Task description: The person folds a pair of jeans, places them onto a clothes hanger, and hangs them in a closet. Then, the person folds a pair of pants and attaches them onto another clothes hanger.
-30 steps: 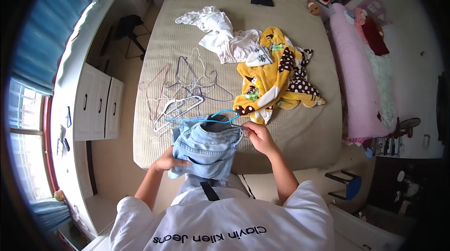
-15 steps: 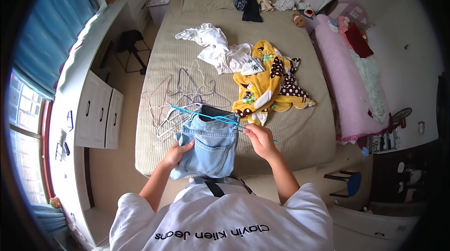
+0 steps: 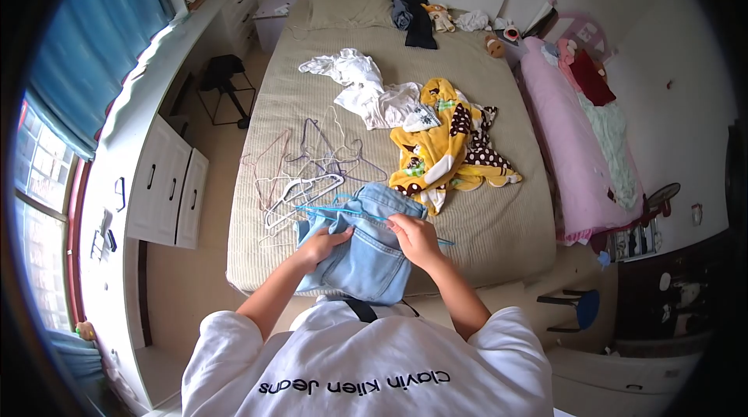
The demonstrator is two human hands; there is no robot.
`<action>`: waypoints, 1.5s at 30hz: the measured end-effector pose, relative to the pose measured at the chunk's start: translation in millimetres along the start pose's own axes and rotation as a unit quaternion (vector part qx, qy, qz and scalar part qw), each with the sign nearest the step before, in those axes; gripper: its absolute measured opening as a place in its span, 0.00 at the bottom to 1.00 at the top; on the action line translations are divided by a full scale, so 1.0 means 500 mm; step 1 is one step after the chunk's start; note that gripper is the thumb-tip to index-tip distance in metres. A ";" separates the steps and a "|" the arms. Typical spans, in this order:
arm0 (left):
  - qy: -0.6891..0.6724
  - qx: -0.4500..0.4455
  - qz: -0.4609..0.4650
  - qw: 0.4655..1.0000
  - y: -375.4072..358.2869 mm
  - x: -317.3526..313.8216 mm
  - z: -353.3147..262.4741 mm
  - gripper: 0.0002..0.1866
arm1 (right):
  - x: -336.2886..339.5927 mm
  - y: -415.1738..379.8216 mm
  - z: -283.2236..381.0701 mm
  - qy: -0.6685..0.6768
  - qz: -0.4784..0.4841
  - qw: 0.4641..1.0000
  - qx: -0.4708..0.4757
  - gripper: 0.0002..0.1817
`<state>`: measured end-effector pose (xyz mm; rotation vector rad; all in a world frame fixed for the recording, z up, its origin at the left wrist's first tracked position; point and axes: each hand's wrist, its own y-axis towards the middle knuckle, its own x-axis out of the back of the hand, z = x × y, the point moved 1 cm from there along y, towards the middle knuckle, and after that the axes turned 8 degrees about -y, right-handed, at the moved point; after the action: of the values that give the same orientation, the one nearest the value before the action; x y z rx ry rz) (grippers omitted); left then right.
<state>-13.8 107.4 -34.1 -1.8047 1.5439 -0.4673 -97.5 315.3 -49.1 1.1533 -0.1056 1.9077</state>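
Observation:
Light blue denim (image 3: 366, 261) hangs between my hands at the near edge of the bed. My left hand (image 3: 326, 246) grips its left side, thumb on the cloth. Closed around a blue hanger (image 3: 375, 217) and touching the denim's upper right is my right hand (image 3: 414, 238). The hanger lies across the top of the denim, its right end sticking out beyond my right hand. Just past it, a white hanger (image 3: 304, 197) and several other wire hangers (image 3: 312, 144) lie tangled on the bed.
On the bed (image 3: 499, 238) are white clothes (image 3: 374, 98) and a yellow patterned garment (image 3: 436, 144). Dark clothing (image 3: 419, 24) lies near the pillow. A pink bed (image 3: 553, 129) stands to the right, a black stool (image 3: 224, 74) to the left, and a blue stool (image 3: 586, 311) at lower right.
The denim has tilted and its waist has folded over around the hanger. My left hand has moved right and slightly up; my right hand has shifted slightly along the hanger.

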 end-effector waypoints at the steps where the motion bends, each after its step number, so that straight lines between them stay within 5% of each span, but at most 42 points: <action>1: -0.002 -0.006 -0.012 1.000 0.000 -0.003 -0.003 0.26 | 0.000 -0.004 0.006 -0.001 0.008 1.000 0.008 0.05; 6: -0.188 -0.042 0.023 0.981 0.055 0.041 0.037 0.22 | 0.005 -0.027 0.012 0.051 -0.001 0.999 -0.005 0.05; 18: -0.279 -0.079 0.023 0.957 0.111 0.091 0.072 0.24 | 0.030 -0.039 0.068 0.033 0.053 0.996 0.065 0.10; 22: -0.162 -0.066 0.094 0.980 0.101 0.049 0.082 0.23 | 0.014 0.004 0.064 0.041 0.120 0.990 0.058 0.08; 26: -0.048 -0.114 0.047 0.991 0.062 0.013 0.083 0.20 | -0.001 0.006 0.055 0.139 0.188 0.972 0.026 0.07; 31: -0.253 -0.123 -0.002 0.960 0.071 0.047 0.077 0.23 | -0.028 -0.083 0.039 0.120 0.233 0.965 -0.015 0.09; 37: -0.353 -0.166 0.140 0.910 0.135 0.110 0.152 0.23 | -0.082 -0.081 0.005 0.322 0.347 0.879 -0.047 0.08; 40: -0.175 -0.189 0.198 0.946 0.103 0.107 0.147 0.24 | -0.083 -0.055 -0.008 0.439 0.373 0.812 -0.094 0.06; 45: -0.077 -0.179 0.215 0.957 0.092 0.071 0.140 0.34 | -0.084 -0.053 -0.024 0.449 0.481 0.743 -0.122 0.08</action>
<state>8.7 91.0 -120.4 -1.6388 1.9298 0.1686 -79.2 310.3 -96.7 -0.2286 -0.4656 3.0311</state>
